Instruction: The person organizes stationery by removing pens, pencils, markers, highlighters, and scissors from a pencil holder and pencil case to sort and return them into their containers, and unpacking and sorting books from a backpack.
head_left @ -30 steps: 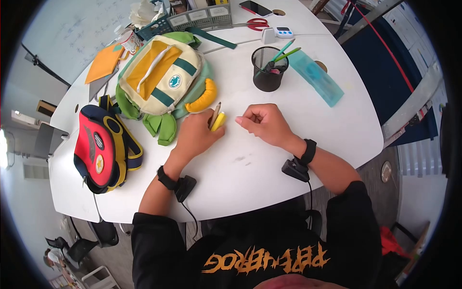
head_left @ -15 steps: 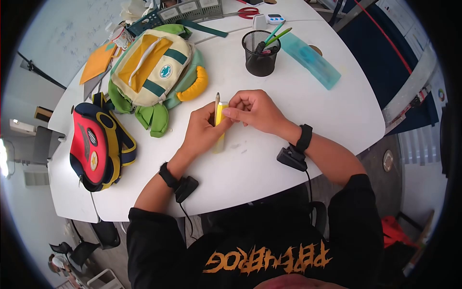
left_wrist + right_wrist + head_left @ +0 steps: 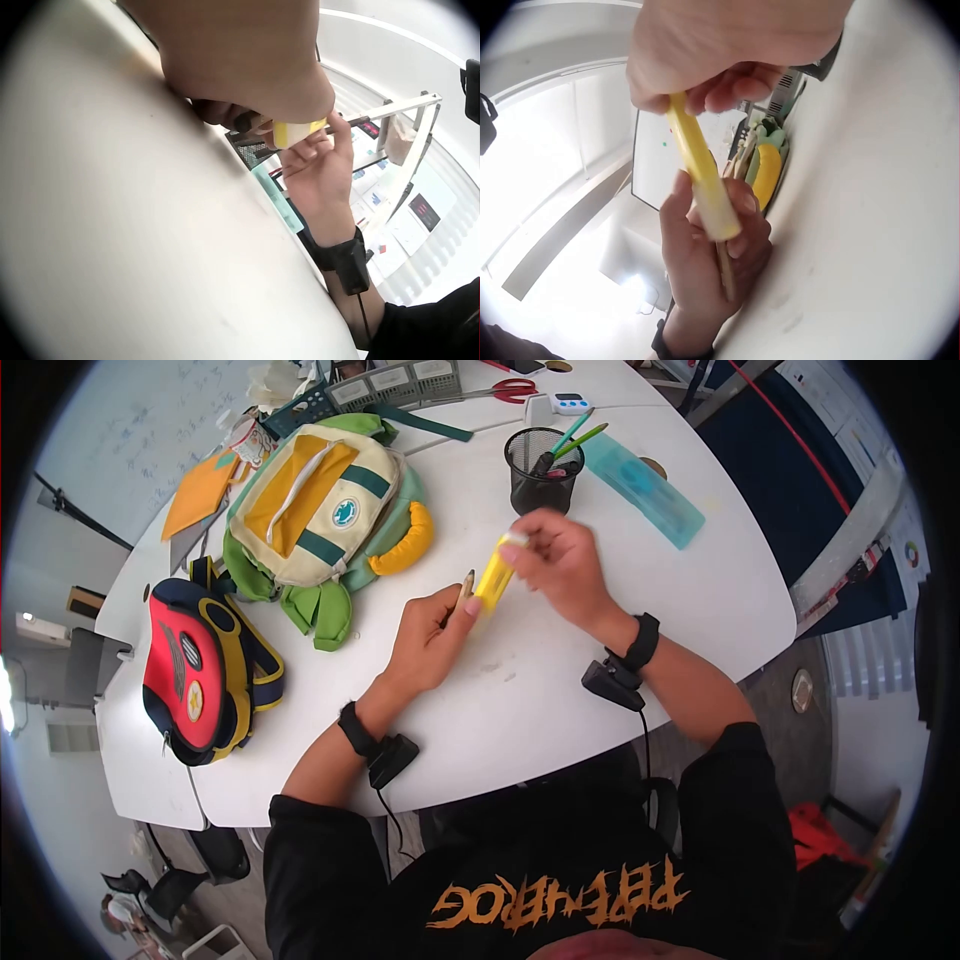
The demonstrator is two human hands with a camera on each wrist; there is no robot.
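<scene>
A yellow marker-like stick (image 3: pixel 494 574) slants between the two hands over the white table. The right hand (image 3: pixel 565 565) pinches its upper end between thumb and fingers. The left hand (image 3: pixel 430 635) has its thumb against the lower end and also grips a brown pencil (image 3: pixel 467 586). In the right wrist view the yellow stick (image 3: pixel 697 161) has a pale, translucent lower end beside the left hand (image 3: pixel 705 262), and the pencil (image 3: pixel 725 270) lies across that palm. The right hand (image 3: pixel 319 176) appears beyond the yellow stick's pale end (image 3: pixel 294 133) in the left wrist view.
Behind the right hand stands a black mesh cup (image 3: pixel 541 480) with pens, beside a teal translucent case (image 3: pixel 645 490). A cream and green backpack (image 3: pixel 335 510) and a red and navy bag (image 3: pixel 190 670) lie to the left. Red scissors (image 3: pixel 515 391) are at the back.
The right hand came to the yellow stick, took hold of its upper end and moved up and right. The stick has gone from upright to slanted; the left hand still holds the pencil.
</scene>
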